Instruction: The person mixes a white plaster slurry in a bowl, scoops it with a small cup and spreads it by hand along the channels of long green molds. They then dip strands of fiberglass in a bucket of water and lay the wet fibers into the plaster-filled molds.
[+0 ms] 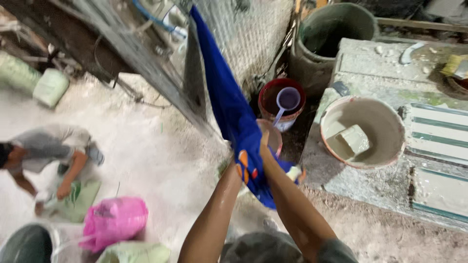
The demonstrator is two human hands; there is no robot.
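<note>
Left of the blue cloth (229, 104), I'm seeing a pink bag (114, 221). My left hand (238, 168) and right hand (264, 146) are gripping it, fingers hidden. Right of it, a red bucket (282, 103) is standing, then a white bucket (363, 131).

One blue cloth (229, 107), three buckets (363, 131), one ladle (286, 101), one pink bag (114, 221)

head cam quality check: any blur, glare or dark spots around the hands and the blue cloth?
Head view: the blue cloth and both hands, left hand and right hand, are smeared by motion blur; the person crouching at left is soft too. The white bucket is sharper. The top-left corner falls into shadow; the pale floor looks washed out.
</note>
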